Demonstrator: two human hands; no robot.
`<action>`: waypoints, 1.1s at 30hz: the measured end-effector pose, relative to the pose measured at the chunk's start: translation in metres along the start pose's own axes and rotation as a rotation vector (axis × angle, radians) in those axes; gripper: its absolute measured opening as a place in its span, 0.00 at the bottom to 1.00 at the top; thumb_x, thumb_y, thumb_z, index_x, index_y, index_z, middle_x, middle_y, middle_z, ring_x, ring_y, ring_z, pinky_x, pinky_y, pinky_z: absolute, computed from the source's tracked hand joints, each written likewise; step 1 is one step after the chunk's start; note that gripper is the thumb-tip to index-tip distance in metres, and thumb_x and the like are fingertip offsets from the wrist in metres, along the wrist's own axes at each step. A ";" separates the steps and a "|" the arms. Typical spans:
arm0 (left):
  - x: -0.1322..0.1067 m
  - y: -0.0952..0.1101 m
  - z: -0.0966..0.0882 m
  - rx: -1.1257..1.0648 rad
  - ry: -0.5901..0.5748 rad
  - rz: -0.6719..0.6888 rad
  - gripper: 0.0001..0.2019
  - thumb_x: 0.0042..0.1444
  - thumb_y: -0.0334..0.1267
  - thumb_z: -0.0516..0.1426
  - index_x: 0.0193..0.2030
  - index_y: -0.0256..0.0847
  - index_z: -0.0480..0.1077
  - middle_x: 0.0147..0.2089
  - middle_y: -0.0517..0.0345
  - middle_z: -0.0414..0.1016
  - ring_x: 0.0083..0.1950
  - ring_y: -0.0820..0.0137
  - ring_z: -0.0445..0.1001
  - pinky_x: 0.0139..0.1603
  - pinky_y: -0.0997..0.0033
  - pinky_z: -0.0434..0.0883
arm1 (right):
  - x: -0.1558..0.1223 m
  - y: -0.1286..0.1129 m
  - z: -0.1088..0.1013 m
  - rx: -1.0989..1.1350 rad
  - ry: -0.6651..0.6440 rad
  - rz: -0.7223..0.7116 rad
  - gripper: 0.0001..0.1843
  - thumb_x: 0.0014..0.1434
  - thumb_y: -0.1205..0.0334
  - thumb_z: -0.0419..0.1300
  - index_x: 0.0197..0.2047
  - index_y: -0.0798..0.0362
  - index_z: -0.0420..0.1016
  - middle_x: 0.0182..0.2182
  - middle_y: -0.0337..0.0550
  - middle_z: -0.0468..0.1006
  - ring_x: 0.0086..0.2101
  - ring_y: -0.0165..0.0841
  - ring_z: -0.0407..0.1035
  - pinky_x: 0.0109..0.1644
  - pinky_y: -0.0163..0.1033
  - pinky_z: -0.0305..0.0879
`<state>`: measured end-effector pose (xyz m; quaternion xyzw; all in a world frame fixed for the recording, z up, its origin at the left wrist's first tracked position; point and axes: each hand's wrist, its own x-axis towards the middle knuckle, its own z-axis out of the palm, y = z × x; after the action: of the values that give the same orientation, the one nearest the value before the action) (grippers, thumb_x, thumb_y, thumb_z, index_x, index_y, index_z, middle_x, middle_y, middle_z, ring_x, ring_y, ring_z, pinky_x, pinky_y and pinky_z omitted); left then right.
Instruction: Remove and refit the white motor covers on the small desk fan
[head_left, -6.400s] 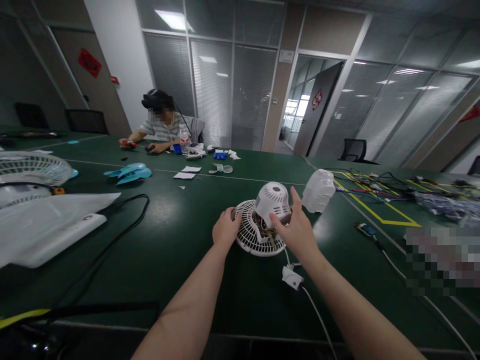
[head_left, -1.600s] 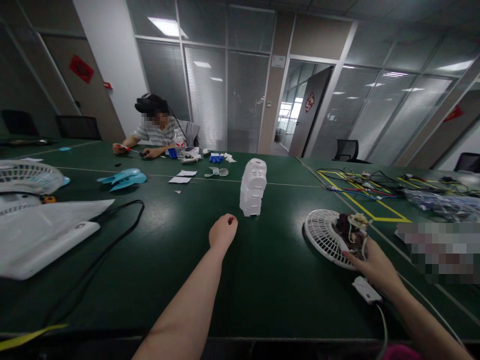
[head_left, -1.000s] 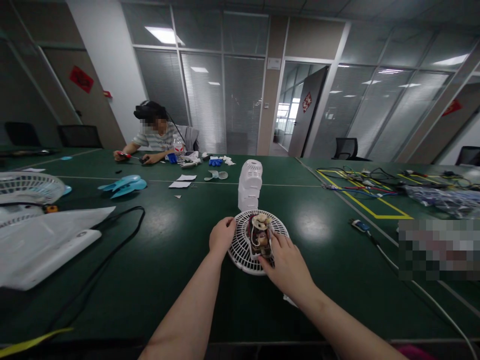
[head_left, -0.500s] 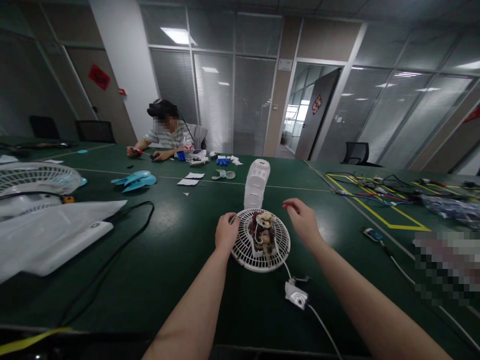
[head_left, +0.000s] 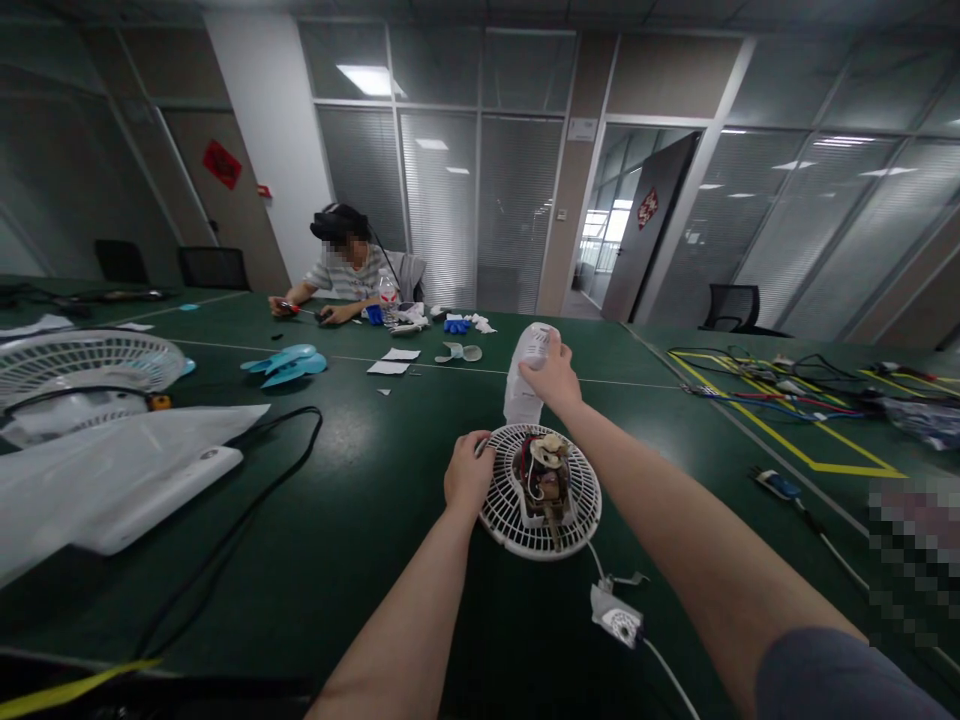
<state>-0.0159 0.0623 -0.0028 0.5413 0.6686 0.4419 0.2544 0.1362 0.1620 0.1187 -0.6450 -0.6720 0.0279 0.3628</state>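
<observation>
A white fan grille (head_left: pixel 581 515) lies flat on the green table (head_left: pixel 360 470), with the bare motor and its wires (head_left: pixel 546 478) standing in its middle. My left hand (head_left: pixel 466 480) is closed on the grille's left rim. Beyond the grille stands a stack of white motor covers (head_left: pixel 525 378). My right hand (head_left: pixel 551 375) reaches over the grille and grips the stack near its top. A white switch unit (head_left: pixel 616 621) on a cord lies just in front of the grille.
At the left lie a large fan grille (head_left: pixel 86 360), a white fan base (head_left: pixel 135 480) and a black cable (head_left: pixel 247 500). Blue fan blades (head_left: pixel 285 362) and papers lie farther back, where another person (head_left: pixel 346 270) sits working. Coloured wires (head_left: pixel 765 395) and yellow tape mark the right side.
My right hand has left the motor and grille, risen and reached forward onto the stack of white covers. My left hand has stayed on the grille's rim.
</observation>
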 end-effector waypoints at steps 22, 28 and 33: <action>0.002 0.001 0.008 -0.035 -0.084 0.150 0.13 0.62 0.40 0.50 0.49 0.54 0.73 0.56 0.59 0.67 0.53 0.65 0.71 0.59 0.62 0.65 | 0.009 0.034 -0.005 0.006 0.138 -0.088 0.41 0.59 0.50 0.52 0.70 0.48 0.37 0.67 0.51 0.53 0.59 0.45 0.60 0.56 0.51 0.64; 0.000 0.003 0.007 -0.029 -0.083 0.135 0.14 0.62 0.40 0.50 0.49 0.53 0.73 0.56 0.59 0.67 0.53 0.64 0.71 0.58 0.63 0.65 | 0.005 0.031 -0.006 -0.062 0.135 -0.049 0.41 0.59 0.45 0.53 0.70 0.47 0.43 0.66 0.56 0.53 0.52 0.52 0.68 0.51 0.57 0.66; -0.001 0.004 0.006 -0.031 -0.083 0.134 0.13 0.62 0.39 0.50 0.49 0.53 0.73 0.56 0.58 0.67 0.53 0.64 0.71 0.56 0.63 0.66 | -0.003 0.025 -0.009 -0.074 0.155 -0.031 0.40 0.61 0.46 0.49 0.70 0.49 0.38 0.68 0.56 0.48 0.55 0.50 0.66 0.52 0.54 0.66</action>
<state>-0.0087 0.0636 -0.0026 0.5987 0.6127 0.4457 0.2599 0.1622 0.1602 0.1111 -0.6478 -0.6522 -0.0524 0.3902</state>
